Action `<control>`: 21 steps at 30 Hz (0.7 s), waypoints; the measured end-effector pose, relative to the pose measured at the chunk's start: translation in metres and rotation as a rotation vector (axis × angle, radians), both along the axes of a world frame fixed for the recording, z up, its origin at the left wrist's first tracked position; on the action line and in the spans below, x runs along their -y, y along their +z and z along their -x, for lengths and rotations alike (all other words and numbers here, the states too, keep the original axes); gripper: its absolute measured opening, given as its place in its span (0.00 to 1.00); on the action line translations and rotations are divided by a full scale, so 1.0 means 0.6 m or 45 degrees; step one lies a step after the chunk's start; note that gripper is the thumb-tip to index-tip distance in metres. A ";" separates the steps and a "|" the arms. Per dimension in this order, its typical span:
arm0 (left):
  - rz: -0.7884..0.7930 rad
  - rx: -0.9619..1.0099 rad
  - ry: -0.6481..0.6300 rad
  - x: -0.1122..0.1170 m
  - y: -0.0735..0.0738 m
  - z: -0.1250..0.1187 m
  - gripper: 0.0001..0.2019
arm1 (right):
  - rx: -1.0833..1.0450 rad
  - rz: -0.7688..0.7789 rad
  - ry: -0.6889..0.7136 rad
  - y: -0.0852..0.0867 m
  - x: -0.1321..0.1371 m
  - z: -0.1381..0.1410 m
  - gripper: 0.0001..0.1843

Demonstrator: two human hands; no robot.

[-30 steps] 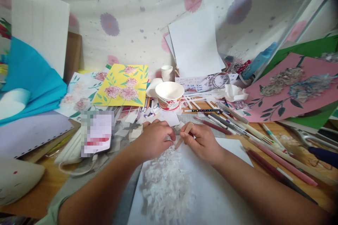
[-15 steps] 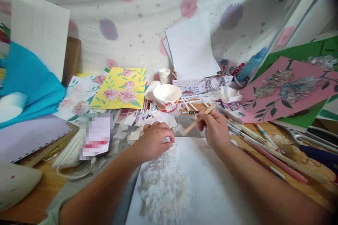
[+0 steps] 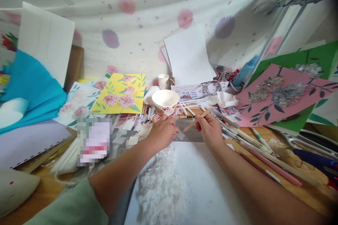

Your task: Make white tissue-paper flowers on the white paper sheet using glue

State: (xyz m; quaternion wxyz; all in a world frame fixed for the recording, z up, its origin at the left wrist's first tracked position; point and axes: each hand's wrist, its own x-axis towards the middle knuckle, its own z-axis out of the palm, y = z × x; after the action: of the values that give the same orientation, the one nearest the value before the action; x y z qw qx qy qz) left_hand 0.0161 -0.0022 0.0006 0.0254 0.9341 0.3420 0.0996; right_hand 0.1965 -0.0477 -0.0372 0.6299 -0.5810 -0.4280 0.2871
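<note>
Head: pinching pale scrap (image 3: pixel 180 135), seemingly, in left hand (image 3: pixel 163 132); gripping wooden stick (image 3: pixel 192 124) in right hand (image 3: pixel 212 129); could tear scrap by jabbing.

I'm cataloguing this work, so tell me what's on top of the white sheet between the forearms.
A ruffled white cluster lies on the left part of the white sheet, hiding what's beneath; the right forearm hides another part.

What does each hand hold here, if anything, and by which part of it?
The right hand holds a flat wooden stick around its middle, both ends free. The left hand pinches a small paper piece at one edge.
</note>
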 end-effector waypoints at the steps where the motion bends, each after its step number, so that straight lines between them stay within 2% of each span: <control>1: 0.003 -0.005 -0.009 -0.004 -0.002 -0.003 0.05 | -0.001 -0.002 -0.001 0.000 -0.001 -0.001 0.12; 6: 0.010 -0.008 -0.015 -0.006 0.002 -0.006 0.07 | -0.014 -0.022 0.019 0.001 -0.002 -0.003 0.13; 12: 0.069 0.003 -0.012 0.017 0.034 0.017 0.07 | -0.028 -0.067 0.128 0.009 0.004 -0.004 0.12; 18: 0.147 -0.048 -0.143 0.065 0.043 0.029 0.07 | 0.015 -0.119 0.384 0.021 0.017 -0.001 0.12; 21: 0.168 -0.098 -0.173 0.076 0.041 0.033 0.07 | 0.055 -0.117 0.557 0.026 0.024 0.004 0.12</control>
State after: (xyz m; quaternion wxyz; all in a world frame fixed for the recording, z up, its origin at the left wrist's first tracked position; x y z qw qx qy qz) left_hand -0.0035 -0.0477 0.0249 0.0806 0.9545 0.2844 0.0390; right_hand 0.1943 -0.0623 -0.0218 0.5691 -0.4510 -0.5699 0.3847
